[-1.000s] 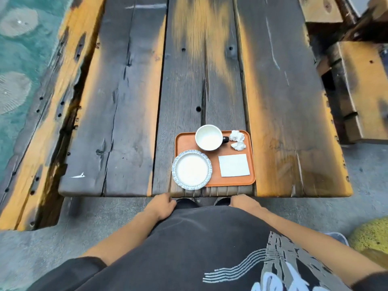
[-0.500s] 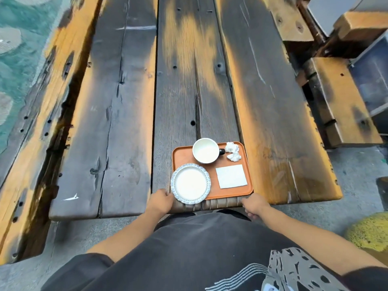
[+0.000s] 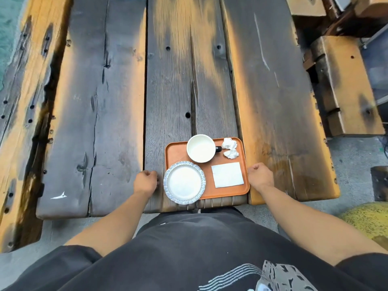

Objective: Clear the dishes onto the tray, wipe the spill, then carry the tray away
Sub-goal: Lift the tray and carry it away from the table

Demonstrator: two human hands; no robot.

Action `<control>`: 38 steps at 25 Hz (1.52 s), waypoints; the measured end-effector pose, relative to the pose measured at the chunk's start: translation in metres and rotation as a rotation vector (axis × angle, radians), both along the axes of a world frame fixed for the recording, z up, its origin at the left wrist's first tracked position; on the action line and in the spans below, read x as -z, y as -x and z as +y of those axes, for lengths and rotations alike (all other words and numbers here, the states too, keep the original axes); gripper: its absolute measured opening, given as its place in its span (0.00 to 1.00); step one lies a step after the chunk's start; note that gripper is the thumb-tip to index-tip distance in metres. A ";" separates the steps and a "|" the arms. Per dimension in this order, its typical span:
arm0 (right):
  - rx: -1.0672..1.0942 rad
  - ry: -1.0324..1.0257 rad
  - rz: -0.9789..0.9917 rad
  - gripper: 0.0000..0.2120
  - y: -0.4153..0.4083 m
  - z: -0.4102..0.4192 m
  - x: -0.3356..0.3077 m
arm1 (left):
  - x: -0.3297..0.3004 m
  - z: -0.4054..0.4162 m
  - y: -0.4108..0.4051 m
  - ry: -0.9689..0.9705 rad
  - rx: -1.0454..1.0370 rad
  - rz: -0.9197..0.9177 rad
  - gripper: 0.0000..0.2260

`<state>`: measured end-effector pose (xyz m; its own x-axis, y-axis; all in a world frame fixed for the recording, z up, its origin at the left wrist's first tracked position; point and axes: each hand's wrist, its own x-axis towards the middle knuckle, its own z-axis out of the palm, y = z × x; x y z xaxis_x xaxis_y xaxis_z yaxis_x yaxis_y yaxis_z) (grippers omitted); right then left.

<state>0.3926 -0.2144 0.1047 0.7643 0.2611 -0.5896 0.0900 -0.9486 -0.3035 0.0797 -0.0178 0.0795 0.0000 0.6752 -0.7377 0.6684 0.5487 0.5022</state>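
An orange tray lies at the near edge of the dark wooden table. On it stand a white plate with a patterned rim, a white mug with a dark handle, two crumpled white tissues and a flat white napkin. The plate overhangs the tray's front left corner. My left hand rests on the table just left of the plate, fingers curled, a small gap away. My right hand sits against the tray's right rim with its fingers curled.
Wooden benches run along the table's left and right. A yellow rounded object sits on the concrete floor at the lower right. My dark shirt fills the bottom of the view.
Both hands have moved up from the table's front edge and apart, and now flank the tray on its left and right. The view has come closer to the table.
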 end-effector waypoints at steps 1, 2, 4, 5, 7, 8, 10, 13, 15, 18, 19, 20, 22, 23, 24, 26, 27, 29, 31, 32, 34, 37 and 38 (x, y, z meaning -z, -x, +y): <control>-0.009 -0.010 0.004 0.13 -0.005 0.005 0.003 | -0.003 0.001 -0.005 0.012 -0.049 -0.017 0.10; -0.017 -0.022 0.013 0.13 -0.009 0.010 0.005 | -0.003 0.003 -0.010 0.019 -0.086 -0.034 0.10; -0.026 -0.027 0.020 0.14 -0.013 0.015 0.008 | -0.004 0.008 -0.016 0.036 -0.123 -0.070 0.09; -0.033 -0.023 0.018 0.13 -0.015 0.016 0.011 | -0.004 0.010 -0.020 0.049 -0.123 -0.077 0.09; -0.053 -0.022 0.010 0.13 -0.017 0.015 0.019 | -0.002 0.011 -0.024 0.067 -0.113 -0.071 0.09; -0.060 -0.027 0.010 0.12 -0.018 0.016 0.020 | 0.000 0.012 -0.026 0.065 -0.098 -0.060 0.09; -0.077 -0.038 -0.001 0.12 -0.019 0.018 0.025 | 0.001 0.018 -0.031 0.033 0.004 -0.005 0.11; -0.083 -0.025 -0.015 0.11 -0.021 0.019 0.030 | 0.002 0.023 -0.036 -0.012 0.153 0.106 0.11; -0.089 -0.010 -0.017 0.12 -0.020 0.020 0.033 | 0.002 0.024 -0.042 -0.023 0.180 0.138 0.09; -0.082 0.006 -0.025 0.13 -0.018 0.021 0.036 | 0.011 0.022 -0.043 -0.045 0.196 0.141 0.08; -0.079 0.007 -0.031 0.13 -0.018 0.021 0.037 | 0.012 0.022 -0.043 -0.046 0.193 0.138 0.08; -0.078 0.006 -0.039 0.13 -0.018 0.021 0.038 | 0.015 0.023 -0.042 -0.050 0.198 0.140 0.09; -0.074 0.004 -0.053 0.12 -0.016 0.022 0.036 | 0.016 0.023 -0.042 -0.038 0.217 0.152 0.11; -0.075 0.004 -0.059 0.12 -0.016 0.022 0.035 | 0.014 0.024 -0.042 -0.023 0.227 0.161 0.12; -0.075 0.002 -0.064 0.12 -0.016 0.022 0.035 | 0.014 0.025 -0.043 -0.015 0.239 0.165 0.12; -0.070 0.005 -0.061 0.11 -0.016 0.023 0.034 | 0.013 0.026 -0.043 -0.015 0.261 0.177 0.12; -0.068 0.008 -0.052 0.11 -0.016 0.023 0.034 | 0.013 0.026 -0.045 -0.023 0.276 0.184 0.14; -0.062 0.008 -0.038 0.11 -0.018 0.023 0.034 | 0.010 0.024 -0.049 -0.049 0.301 0.188 0.17; -0.054 -0.003 -0.039 0.11 -0.019 0.025 0.033 | 0.006 0.021 -0.051 -0.061 0.285 0.174 0.19; -0.054 -0.011 -0.045 0.12 -0.019 0.026 0.032 | 0.006 0.021 -0.051 -0.063 0.274 0.164 0.19; -0.046 -0.028 -0.055 0.12 -0.020 0.030 0.029 | 0.008 0.021 -0.049 -0.057 0.271 0.146 0.18; -0.040 -0.056 -0.065 0.13 -0.024 0.035 0.026 | 0.011 0.021 -0.044 -0.060 0.284 0.134 0.13; -0.046 -0.061 -0.066 0.13 -0.026 0.036 0.026 | 0.012 0.020 -0.043 -0.061 0.278 0.134 0.12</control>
<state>0.4183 -0.1779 0.0787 0.7876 0.3305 -0.5201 0.1545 -0.9230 -0.3525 0.1230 0.0025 0.0679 0.0965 0.7059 -0.7017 0.8510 0.3072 0.4260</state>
